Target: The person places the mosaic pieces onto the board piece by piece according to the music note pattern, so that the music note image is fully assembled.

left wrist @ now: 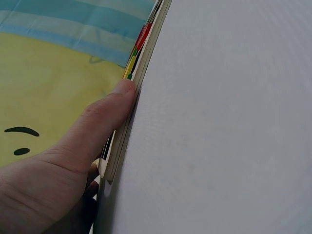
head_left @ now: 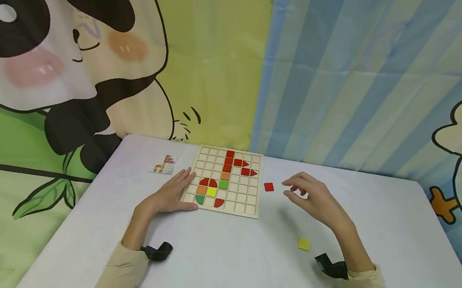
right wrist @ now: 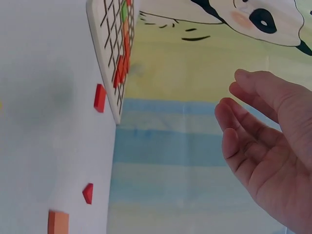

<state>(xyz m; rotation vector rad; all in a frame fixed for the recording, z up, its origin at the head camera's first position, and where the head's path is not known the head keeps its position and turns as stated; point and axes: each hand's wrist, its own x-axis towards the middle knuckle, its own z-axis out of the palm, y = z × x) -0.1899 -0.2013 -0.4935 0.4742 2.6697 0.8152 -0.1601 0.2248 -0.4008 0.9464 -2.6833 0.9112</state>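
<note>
A pale wooden grid board point(head_left: 242, 197) lies on the table with red, orange, yellow and green pieces set in some of its squares. My left hand point(head_left: 173, 192) rests at its near left corner, fingers at the left side and thumb point(left wrist: 105, 114) straight along the front edge. To the right of the board my right hand point(head_left: 314, 197) hovers over the table, its fingers loosely bent with nothing between them in the right wrist view. A red square point(head_left: 268, 187) lies between the board and that hand. Another small red piece point(right wrist: 87, 193) lies farther right, partly hidden by the fingers in the head view.
Nearer to me on the right lies a yellow square point(head_left: 303, 244). An orange piece point(right wrist: 58, 223) shows at the bottom of the right wrist view. Left of the board lies a small pattern card point(head_left: 163, 163). A printed curtain point(head_left: 326, 79) hangs behind the white table point(head_left: 235, 266).
</note>
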